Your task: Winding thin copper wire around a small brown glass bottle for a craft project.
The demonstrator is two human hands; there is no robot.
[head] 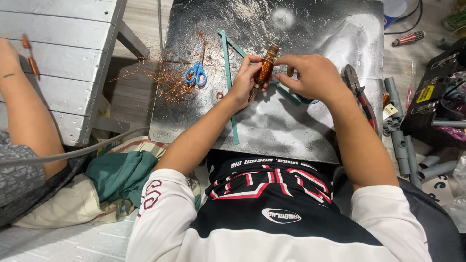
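Left hand [244, 80] wrapped around copper-wound coil [265, 69], held just above dark metal surface [310, 131], center-far. Right hand [310, 75] grip pinching coil's right side. Blue scissors [195, 73] left beside copper wire scraps [167, 82]; pliers [361, 94] right.

Scissors [196, 73] lie on the board [301, 131], left of pliers [360, 94].

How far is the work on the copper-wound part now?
Done: loose copper wire already lies in a heap on the metal sheet, beside the blue scissors. In hand: the left hand holds the wound part, and the right hand works at its top. Left: much copper is still wound on it.
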